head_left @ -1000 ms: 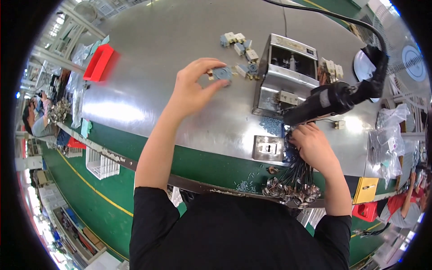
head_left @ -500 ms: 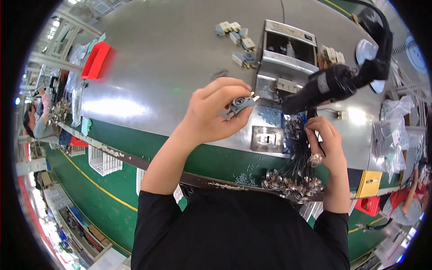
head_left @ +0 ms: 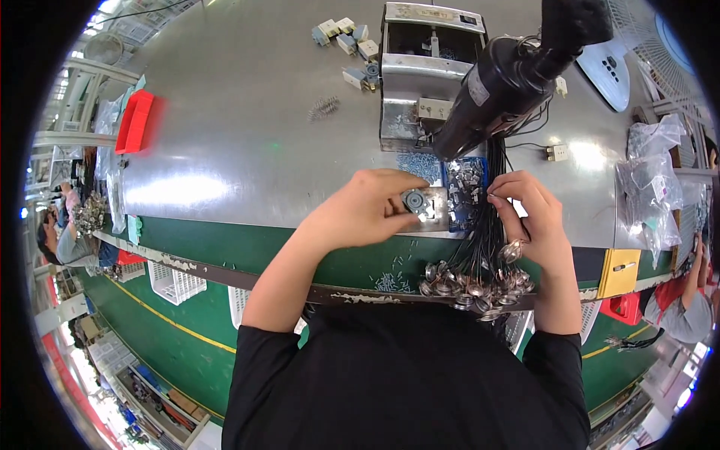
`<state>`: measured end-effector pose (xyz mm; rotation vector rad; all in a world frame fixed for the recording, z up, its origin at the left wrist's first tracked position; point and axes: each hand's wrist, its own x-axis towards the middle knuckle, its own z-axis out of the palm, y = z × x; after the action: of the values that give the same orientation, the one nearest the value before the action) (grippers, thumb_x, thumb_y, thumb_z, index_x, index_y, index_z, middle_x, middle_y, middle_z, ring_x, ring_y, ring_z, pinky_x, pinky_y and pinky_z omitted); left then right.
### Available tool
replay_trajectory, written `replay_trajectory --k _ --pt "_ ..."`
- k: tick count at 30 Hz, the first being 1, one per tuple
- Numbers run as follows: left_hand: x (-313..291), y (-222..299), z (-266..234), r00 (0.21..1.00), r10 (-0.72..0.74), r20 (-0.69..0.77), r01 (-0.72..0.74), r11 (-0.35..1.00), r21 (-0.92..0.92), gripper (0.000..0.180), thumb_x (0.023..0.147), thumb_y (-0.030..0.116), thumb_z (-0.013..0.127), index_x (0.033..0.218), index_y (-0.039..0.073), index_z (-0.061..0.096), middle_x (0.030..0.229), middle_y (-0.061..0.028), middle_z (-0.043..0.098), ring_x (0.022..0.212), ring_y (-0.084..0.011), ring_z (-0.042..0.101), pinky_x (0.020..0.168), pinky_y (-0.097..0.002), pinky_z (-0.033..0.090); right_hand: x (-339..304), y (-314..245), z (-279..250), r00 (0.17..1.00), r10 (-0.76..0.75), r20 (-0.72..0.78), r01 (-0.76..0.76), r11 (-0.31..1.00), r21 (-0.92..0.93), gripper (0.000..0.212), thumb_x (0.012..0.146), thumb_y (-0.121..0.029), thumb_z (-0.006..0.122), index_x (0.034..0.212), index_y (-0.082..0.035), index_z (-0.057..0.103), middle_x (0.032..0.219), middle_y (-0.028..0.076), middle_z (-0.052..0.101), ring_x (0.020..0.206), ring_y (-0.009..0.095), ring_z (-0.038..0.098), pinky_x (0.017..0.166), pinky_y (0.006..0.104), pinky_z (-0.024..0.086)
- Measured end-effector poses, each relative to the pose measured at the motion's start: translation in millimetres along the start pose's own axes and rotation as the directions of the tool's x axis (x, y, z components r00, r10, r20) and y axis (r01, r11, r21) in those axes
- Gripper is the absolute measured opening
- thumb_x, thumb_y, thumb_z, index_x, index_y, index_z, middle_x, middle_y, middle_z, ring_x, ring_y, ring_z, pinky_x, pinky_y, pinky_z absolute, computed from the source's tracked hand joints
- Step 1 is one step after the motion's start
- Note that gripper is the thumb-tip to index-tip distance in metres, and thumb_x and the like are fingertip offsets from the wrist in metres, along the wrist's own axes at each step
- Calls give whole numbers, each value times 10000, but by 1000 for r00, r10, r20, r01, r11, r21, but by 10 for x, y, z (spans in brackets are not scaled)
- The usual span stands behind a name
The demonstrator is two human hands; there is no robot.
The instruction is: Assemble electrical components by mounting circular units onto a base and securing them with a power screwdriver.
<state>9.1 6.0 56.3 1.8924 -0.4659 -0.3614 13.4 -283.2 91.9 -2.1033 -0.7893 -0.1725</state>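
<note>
Grey metal table [head_left: 247, 105]: carries pretty much everything, and most of the clutter we've got sits right of centre.
Boxy silver metal machine with a dark opening [head_left: 424, 67]: on the far side of the table, beyond both hands.
Thick black cylindrical tool [head_left: 487, 94]: slants across, lower end angled left and toward us, showing just beyond the tray.
Bundle of thin black cables with round shiny ends [head_left: 487, 246]: runs toward us just right of the tray, ends clumped by the near edge.
Left hand [head_left: 356, 208]: grip closed, thumb and fingers on the grey piece. It's the nearer hand to the block by a good bit.
Right hand [head_left: 544, 225]: fingertips pinched, looks like on a thin black cable, with a shiny metal disc [head_left: 511, 251] below the palm. The tip is too tiny for us to make out.
Blue rectangular tray of small metal bits [head_left: 455, 225]: between our hands, long axis running away from us.
Flat silver metal block [head_left: 436, 215]: just left of the tray, right of the left grip.
Small grey piece with a round face [head_left: 414, 200]: in the left grip, face up, over the block's left end. Long axis seems left-right, fingers hide some; touching the block or not, we can't tell.
</note>
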Motion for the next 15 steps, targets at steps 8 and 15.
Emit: replay_trajectory --k 8,15 --pt "-113 -204 269 932 335 -137 -285 913 291 330 776 143 911 1086 93 809 995 -70 753 789 -248 723 663 -349 580 26 -2 43 999 -19 32 19 1000 9 218 839 156 711 983 12 632 983 145 713 869 282 715 789 351 581" --pt "-183 -281 284 891 437 -126 -312 789 529 321 827 240 865 1118 124 796 1072 5 740 861 -220 737 743 -349 589 85 -9 86 997 -25 75 23 1000 16 216 858 157 681 1004 8 625 999 149 706 872 267 716 786 350 587"
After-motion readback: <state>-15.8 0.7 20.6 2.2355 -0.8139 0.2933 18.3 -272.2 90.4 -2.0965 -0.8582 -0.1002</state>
